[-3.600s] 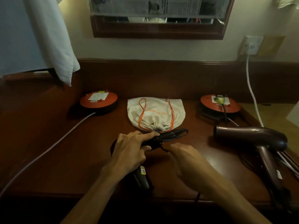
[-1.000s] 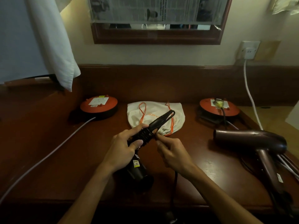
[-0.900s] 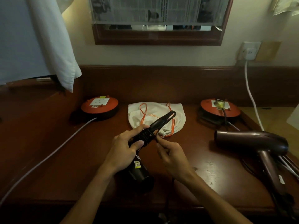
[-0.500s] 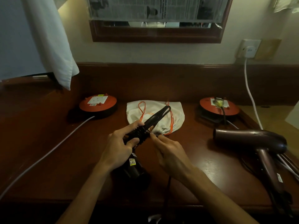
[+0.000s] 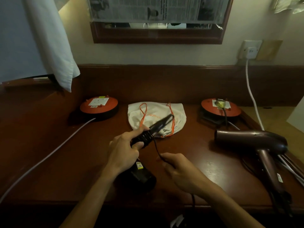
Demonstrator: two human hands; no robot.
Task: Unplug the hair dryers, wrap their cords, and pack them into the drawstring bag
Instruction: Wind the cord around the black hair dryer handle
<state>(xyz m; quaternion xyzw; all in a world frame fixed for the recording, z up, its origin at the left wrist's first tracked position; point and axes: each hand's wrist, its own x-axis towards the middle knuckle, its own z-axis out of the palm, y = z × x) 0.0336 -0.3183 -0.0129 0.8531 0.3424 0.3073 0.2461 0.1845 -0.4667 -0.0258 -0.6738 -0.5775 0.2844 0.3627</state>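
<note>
1. Left hand (image 5: 122,152) has its grip wrapped round the handle of the black hair dryer (image 5: 143,176), thumb on top, right where coils of cord are already wound; the barrel points down toward 6 o'clock and rests on the table (image 5: 65,162).
2. Right hand (image 5: 178,168) sits at 4 o'clock from the left, fingers pressed together, pinching the loose black cord (image 5: 156,148), which arcs up from that pinch to the coils on the handle.
3. A loop of the same cord sticks out past the left thumb toward 1 o'clock, blurred, overlapping the bag in this view.
4. My read: this is the cord-wrapping step on the first dryer, partway through. More cord drops off the table's near edge at 6 o'clock, and its plug seems to hang there, though it's too dark to be sure.
5. Next move, as I judge it: carry the pinched cord round the handle again, keeping tension so the coils don't slip.
6. The drawstring bag (image 5: 177,116) lies at 12 o'clock from the hands, mouth cinched shut, orange strings on top, so it needs opening.
7. The maroon hair dryer (image 5: 250,140) waits at 3 o'clock, its cord running to the orange reel (image 5: 209,106) at 2 o'clock, plug in place.
</note>
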